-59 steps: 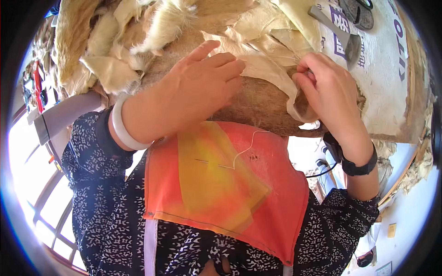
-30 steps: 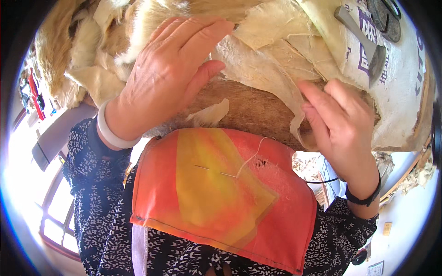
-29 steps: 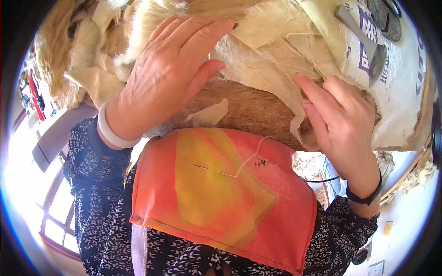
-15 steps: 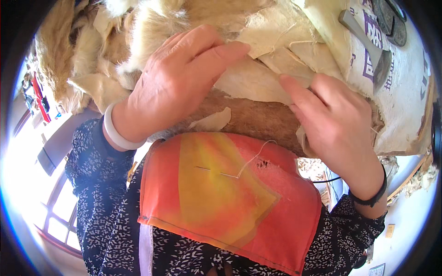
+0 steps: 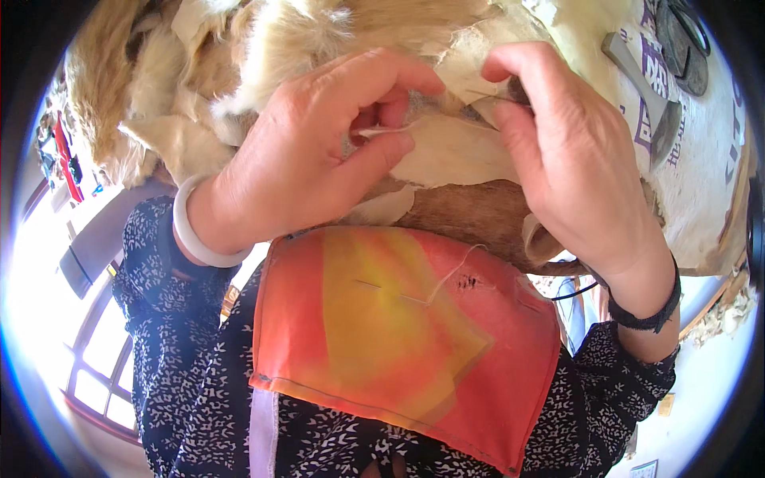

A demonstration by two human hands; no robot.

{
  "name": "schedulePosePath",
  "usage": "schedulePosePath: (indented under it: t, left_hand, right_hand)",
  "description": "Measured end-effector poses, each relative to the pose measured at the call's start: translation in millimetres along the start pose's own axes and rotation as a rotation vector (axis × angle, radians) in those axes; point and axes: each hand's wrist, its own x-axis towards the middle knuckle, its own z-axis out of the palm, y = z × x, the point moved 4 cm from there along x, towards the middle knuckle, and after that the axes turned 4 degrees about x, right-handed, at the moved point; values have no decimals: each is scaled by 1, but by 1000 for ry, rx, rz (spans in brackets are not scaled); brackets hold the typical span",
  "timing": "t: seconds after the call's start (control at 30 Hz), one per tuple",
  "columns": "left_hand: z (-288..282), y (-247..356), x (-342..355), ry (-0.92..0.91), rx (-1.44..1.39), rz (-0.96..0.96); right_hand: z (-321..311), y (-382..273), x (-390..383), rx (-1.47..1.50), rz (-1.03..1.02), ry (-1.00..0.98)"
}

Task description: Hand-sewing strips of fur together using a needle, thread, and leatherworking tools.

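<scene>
My left hand (image 5: 319,143) is raised over the pale hide (image 5: 458,151); its thumb and index finger stand apart and the other fingers curl inward. A wispy pale strand shows near those curled fingers, and I cannot tell if they touch it. To the right, my right hand (image 5: 570,135) is bent above the same hide. A thin dark needle (image 5: 482,95) sticks out from between its thumb and fingers, toward my left hand. Below my hands, a second needle (image 5: 366,284) with white thread is stuck in the orange and yellow cloth (image 5: 382,350) over my front.
Brown-haired hide (image 5: 470,215) lies along the near edge. Furry pelts (image 5: 295,48) are heaped at the far left. A curved-blade tool with a wooden handle (image 5: 637,76) and a dark metal object (image 5: 685,56) rest on the white printed sheet (image 5: 701,159) at right.
My right hand has risen from the hide's edge and moved up, with the needle now showing at its fingers. My left thumb and index finger have spread apart.
</scene>
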Motion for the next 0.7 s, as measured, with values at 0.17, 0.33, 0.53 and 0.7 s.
schedulePosePath:
  t: [0.17, 0.33, 0.53, 0.7]
  left_hand:
    - [-10, -7, -1, 31, 47, 106]
    - [-11, -7, 1, 40, 63, 117]
    - [-16, -8, 8, 63, 175, 110]
    - [-13, -8, 11, 78, 185, 120]
  right_hand:
    - [9, -8, 10, -73, -21, -87]
    - [19, -8, 12, -207, -76, -124]
    - [15, -7, 7, -230, -35, -136]
    - [-2, -8, 3, -117, 44, -59]
